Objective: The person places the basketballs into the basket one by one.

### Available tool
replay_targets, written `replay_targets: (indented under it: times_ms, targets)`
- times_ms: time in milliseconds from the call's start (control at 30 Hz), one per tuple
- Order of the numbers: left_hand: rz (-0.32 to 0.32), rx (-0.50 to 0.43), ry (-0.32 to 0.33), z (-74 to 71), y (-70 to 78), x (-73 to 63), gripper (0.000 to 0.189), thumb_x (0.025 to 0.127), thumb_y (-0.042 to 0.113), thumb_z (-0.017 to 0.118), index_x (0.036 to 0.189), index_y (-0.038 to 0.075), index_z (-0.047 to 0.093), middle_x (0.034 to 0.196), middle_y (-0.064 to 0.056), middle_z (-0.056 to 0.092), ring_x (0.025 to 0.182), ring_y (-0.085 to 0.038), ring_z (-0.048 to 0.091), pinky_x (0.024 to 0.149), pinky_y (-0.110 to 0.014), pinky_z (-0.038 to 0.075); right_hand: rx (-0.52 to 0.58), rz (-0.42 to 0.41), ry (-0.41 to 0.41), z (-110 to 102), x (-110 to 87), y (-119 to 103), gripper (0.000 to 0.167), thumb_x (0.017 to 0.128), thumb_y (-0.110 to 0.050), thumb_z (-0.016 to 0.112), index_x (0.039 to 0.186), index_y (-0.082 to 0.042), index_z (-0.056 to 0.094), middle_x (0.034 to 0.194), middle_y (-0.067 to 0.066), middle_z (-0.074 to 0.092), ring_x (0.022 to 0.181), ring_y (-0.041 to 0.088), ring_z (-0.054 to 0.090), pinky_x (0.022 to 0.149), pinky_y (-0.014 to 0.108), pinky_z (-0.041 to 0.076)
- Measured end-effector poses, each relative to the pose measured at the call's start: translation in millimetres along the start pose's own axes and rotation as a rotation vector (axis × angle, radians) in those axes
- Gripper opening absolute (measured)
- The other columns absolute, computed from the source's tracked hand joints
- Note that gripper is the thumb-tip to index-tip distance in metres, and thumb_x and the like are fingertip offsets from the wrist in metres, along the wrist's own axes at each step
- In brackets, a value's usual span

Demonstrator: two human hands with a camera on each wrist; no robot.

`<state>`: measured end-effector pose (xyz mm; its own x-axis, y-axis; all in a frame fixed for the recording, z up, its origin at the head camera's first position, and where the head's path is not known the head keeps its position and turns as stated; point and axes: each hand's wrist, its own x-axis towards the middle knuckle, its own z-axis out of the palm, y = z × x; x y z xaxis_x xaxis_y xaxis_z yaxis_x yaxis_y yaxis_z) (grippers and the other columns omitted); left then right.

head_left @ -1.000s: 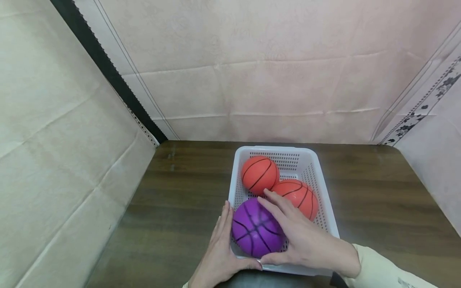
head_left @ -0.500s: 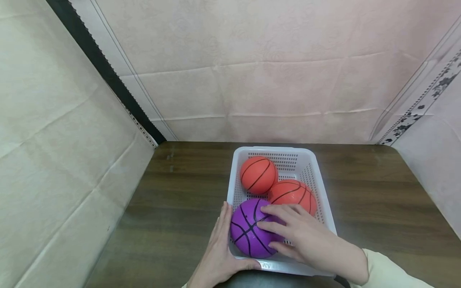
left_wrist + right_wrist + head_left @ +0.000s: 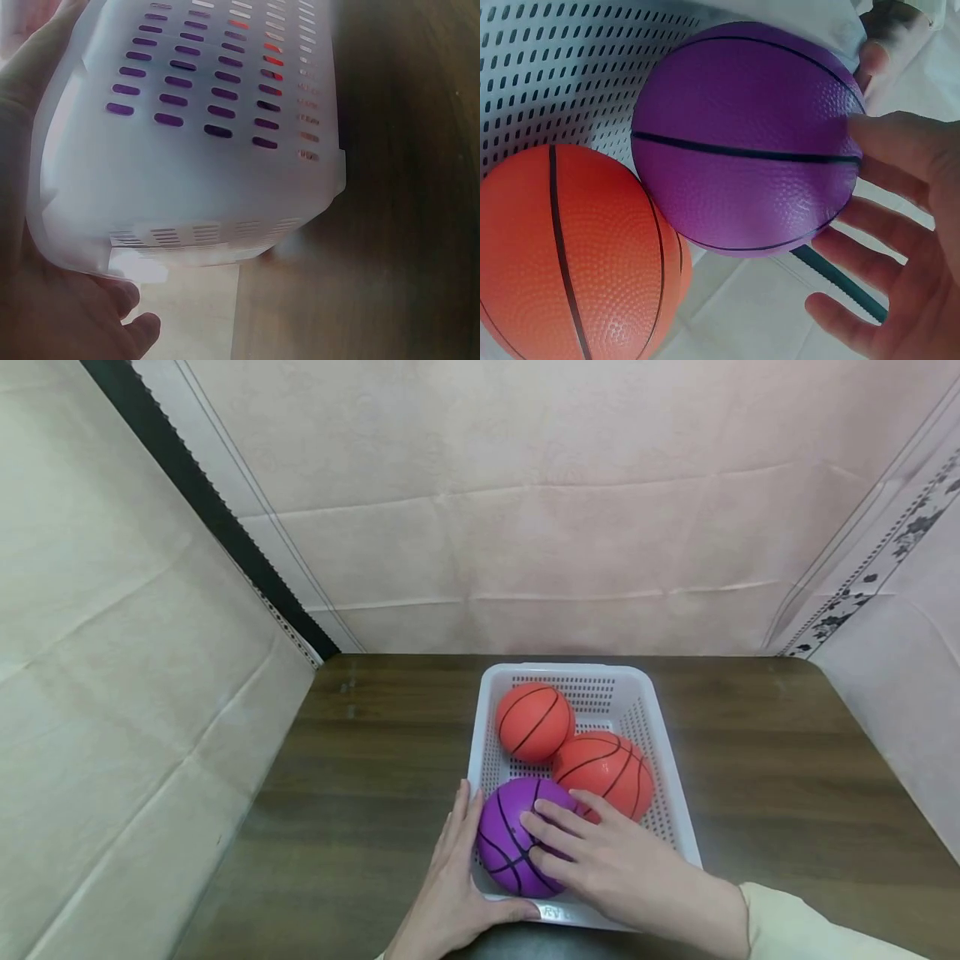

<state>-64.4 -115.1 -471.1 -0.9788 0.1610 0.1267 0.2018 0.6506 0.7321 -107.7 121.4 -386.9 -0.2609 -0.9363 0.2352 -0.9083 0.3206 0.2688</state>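
A purple toy basketball (image 3: 517,839) lies at the near left of a white perforated plastic basket (image 3: 675,827). Spread over the ball's near right side, my right hand (image 3: 611,864) touches it with nearly straight fingers; the thumb is hidden in the head view. Only some fingertips meet the ball (image 3: 742,142) in the right wrist view. My left hand (image 3: 453,885) rests against the basket's near left corner, fingers straight along the left side and thumb along the front rim. Two orange basketballs, a smaller one (image 3: 535,722) and a larger one (image 3: 607,772), lie farther back.
The basket stands on a brown wood-grain table (image 3: 360,793). Pale cloth hangs behind it (image 3: 525,552) and at both sides, with a dark strip (image 3: 225,522) running down on the left. Purple shows through slots in the basket wall (image 3: 187,180) in the left wrist view.
The right hand has moved off the ball's back and the front rim onto its near right side. The purple ball's black lines have turned. The left hand has stayed at the corner.
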Motion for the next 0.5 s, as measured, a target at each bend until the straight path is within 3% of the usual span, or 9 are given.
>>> replay_targets:
  times_ms: [267, 400, 500]
  targets:
    - [0.018, 0.021, -0.005, 2.7, 0.5, 5.5, 0.131, 0.055, 0.079, 0.073, 0.157, 0.031, 0.006, 0.163, 0.009, -0.006, 0.147, -0.027, 0.004, 0.108, -0.062, 0.023, -0.034, -0.023, -0.015, 3.2, -3.6, -3.9, 0.04, 0.076, -0.036, 0.08, 0.111, -0.02, 0.07, 0.131, 0.006, 0.059, 0.12, 0.028, 0.055, 0.097, 0.051, 0.044]
    - [0.009, 0.038, -0.005, 2.6, 0.2, 6.1, 0.131, 0.057, 0.078, 0.074, 0.157, 0.028, 0.007, 0.162, 0.01, -0.008, 0.147, -0.027, 0.003, 0.108, -0.063, 0.024, 0.106, 0.065, 0.022, 0.6, -9.7, -4.3, 0.044, 0.078, -0.036, 0.08, 0.119, -0.023, 0.07, 0.138, 0.004, 0.055, 0.126, 0.026, 0.051, 0.098, 0.051, 0.044]
    - [0.001, 0.057, -0.007, 2.0, 0.3, 6.0, 0.13, 0.058, 0.077, 0.073, 0.158, 0.025, 0.007, 0.162, 0.01, -0.008, 0.147, -0.027, 0.003, 0.108, -0.062, 0.023, 0.184, 0.149, 0.078, -3.0, -18.3, -2.0, 0.047, 0.086, -0.039, 0.072, 0.129, -0.021, 0.065, 0.145, 0.006, 0.048, 0.134, 0.027, 0.043, 0.104, 0.049, 0.036]
